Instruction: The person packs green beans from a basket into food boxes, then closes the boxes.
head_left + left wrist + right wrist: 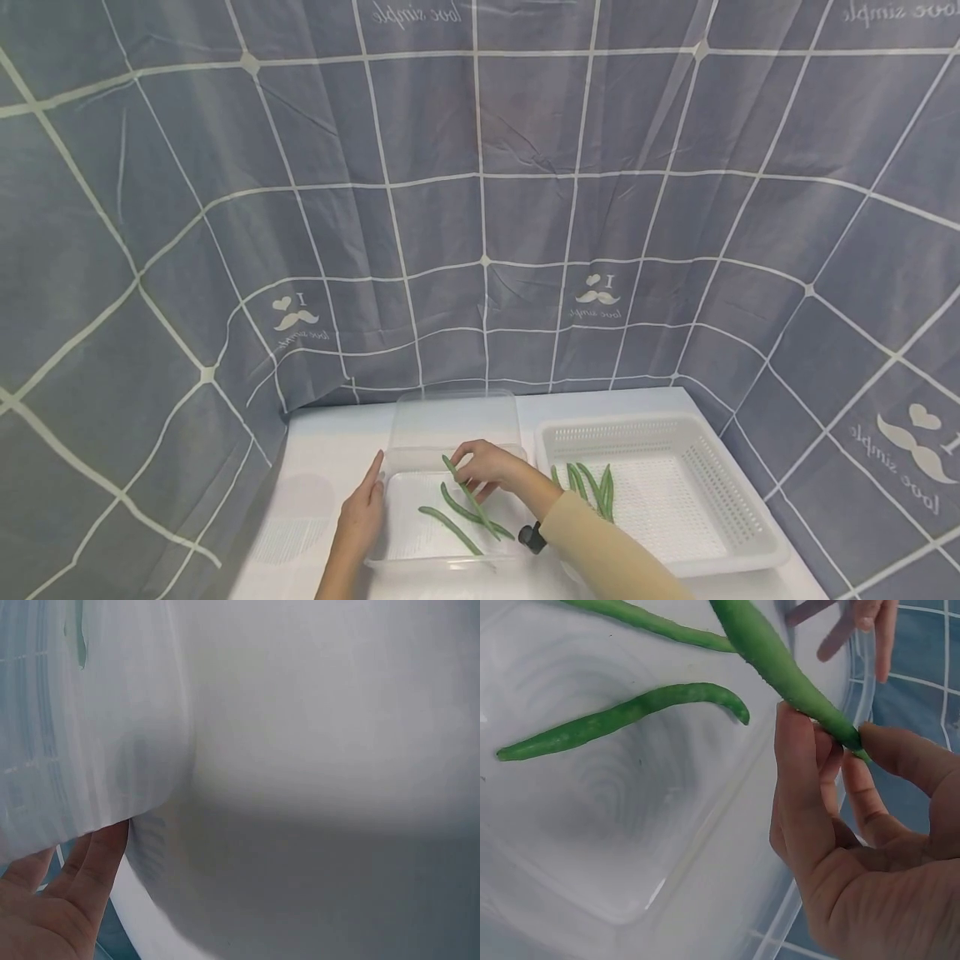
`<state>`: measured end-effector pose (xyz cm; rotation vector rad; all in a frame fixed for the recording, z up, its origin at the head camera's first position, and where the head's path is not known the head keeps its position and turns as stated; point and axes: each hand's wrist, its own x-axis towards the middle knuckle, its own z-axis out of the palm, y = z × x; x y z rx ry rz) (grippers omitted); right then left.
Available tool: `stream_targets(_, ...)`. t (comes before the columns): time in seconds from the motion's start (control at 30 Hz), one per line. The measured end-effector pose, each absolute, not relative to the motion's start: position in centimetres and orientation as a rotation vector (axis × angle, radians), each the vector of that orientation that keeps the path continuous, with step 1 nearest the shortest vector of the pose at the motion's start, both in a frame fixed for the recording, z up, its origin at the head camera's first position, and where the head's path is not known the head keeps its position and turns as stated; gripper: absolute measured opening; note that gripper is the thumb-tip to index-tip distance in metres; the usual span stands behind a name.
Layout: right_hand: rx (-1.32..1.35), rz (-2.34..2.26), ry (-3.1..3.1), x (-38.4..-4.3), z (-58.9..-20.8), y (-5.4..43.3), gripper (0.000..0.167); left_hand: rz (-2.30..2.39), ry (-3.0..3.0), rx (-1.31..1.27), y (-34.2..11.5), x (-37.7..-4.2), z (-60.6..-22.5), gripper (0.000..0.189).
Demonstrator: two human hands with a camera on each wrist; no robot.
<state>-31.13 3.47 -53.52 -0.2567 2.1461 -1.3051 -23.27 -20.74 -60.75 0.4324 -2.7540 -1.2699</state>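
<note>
My right hand (491,468) pinches one end of a green bean (769,664) between thumb and fingers, over a clear plastic container (435,566). The bean slants down towards the container's near right side. Two other green beans lie on the container's floor: a curved one (630,712) and another (660,627) near it. At the container's left side is my left hand (360,517), its fingers extended against the outer wall. In the left wrist view, the left fingertips (105,859) touch the container's edge.
A white perforated basket (750,508) stands to the right, with several green beans (600,492) at its left side, partly behind my right forearm. A clear plastic piece (453,417), perhaps a lid, lies behind the container. A grey checked curtain (525,217) surrounds the white table (300,450).
</note>
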Motion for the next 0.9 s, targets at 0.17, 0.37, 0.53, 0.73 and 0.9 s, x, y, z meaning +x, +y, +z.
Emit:
stream_targets(0.17,-0.274,-1.231,2.189,-31.0,-53.9,2.7,0.024,-1.274,-2.754,0.449,-20.8,-23.3,-60.8,0.055)
stream_targets(0.37,-0.309,-1.120,2.263,-30.5,-54.1,2.0,0.021,-1.286,-2.745,0.447,-20.7,-23.2,-60.9,0.055)
stream_targets(0.53,-0.306,-1.055,2.299,-30.2,-54.4,1.6,0.017,-1.284,-2.747,0.446,-20.7,-23.2,-60.9,0.055)
stream_targets(0.73,-0.310,-0.965,2.343,-29.9,-55.0,1.1,0.016,-1.280,-2.748,0.434,-20.8,-23.1,-60.8,0.055)
stream_targets(0.9,-0.317,-0.895,2.379,-29.7,-55.4,0.7,0.016,-1.278,-2.745,0.429,-20.8,-23.1,-60.7,0.055)
